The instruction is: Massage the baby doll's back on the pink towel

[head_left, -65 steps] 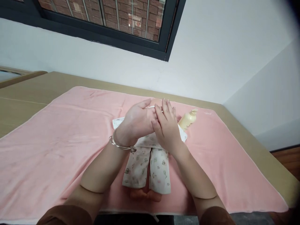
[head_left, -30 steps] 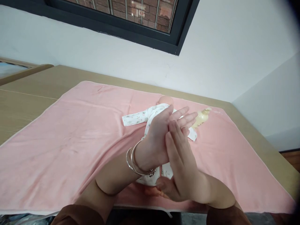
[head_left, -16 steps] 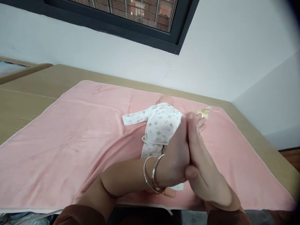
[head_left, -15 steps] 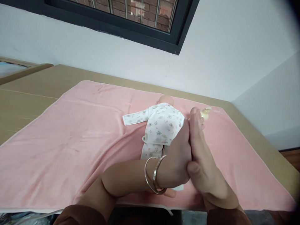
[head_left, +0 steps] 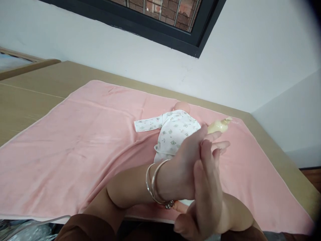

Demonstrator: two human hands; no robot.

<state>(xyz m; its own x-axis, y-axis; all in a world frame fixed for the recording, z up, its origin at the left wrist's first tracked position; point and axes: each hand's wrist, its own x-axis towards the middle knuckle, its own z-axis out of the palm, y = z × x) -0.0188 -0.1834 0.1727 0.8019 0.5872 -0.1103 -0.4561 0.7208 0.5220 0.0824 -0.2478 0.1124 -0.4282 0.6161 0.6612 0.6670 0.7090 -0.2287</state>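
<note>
A baby doll [head_left: 178, 129] in a white patterned suit lies face down on a pink towel [head_left: 82, 140], its head toward the wall. My left hand [head_left: 184, 165], with silver bangles on the wrist, and my right hand [head_left: 205, 197] are pressed palm to palm above the doll's legs, fingers stretched out. Neither hand holds anything. The doll's legs are mostly hidden behind my hands. A pale yellow bottle [head_left: 219, 125] lies on the towel just beyond my fingertips.
The towel covers a tan table [head_left: 30, 97] that runs to a white wall. The table's right edge drops to a wooden floor [head_left: 312, 174]. A dark window frame [head_left: 175, 36] is above. Crinkled plastic [head_left: 27, 231] shows at the lower left.
My hands lifted off the doll's back, came together palm to palm and slid against each other, the right hand moving nearer to me. The doll's back is now uncovered.
</note>
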